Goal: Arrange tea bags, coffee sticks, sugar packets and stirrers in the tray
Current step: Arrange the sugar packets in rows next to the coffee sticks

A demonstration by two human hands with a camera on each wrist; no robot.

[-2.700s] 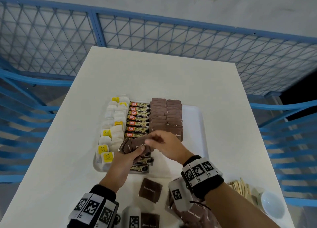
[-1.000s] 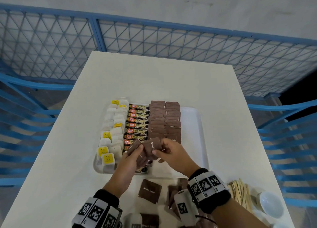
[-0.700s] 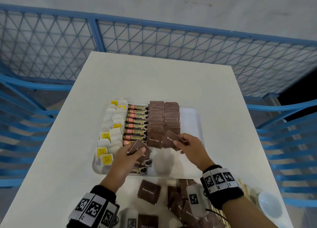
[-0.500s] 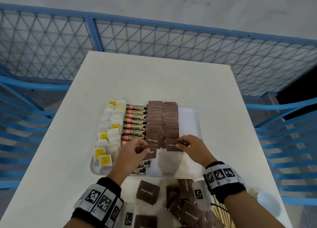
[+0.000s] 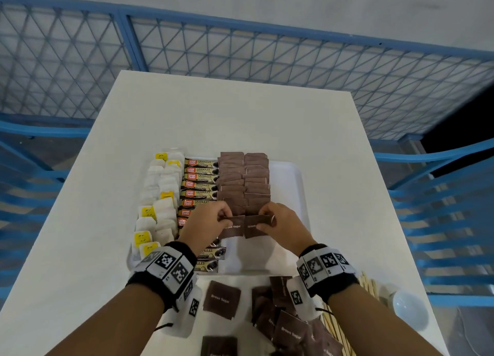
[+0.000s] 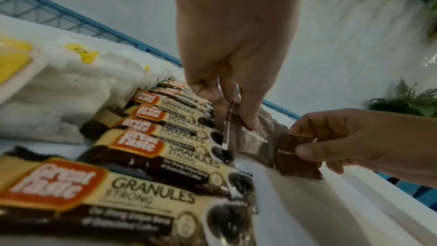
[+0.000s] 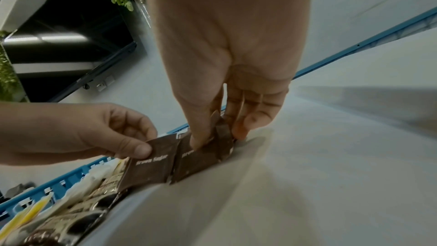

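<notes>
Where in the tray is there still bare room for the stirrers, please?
The tray is bare along its right side, beside the sugar packets, and near its front edge below both hands. Its left half is crowded with tea bags and coffee sticks.

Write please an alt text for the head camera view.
Two hands each pinch a brown sugar packet: left hand, right hand, at the near end of two packet rows in a white tray beside coffee sticks and tea bags.
</notes>
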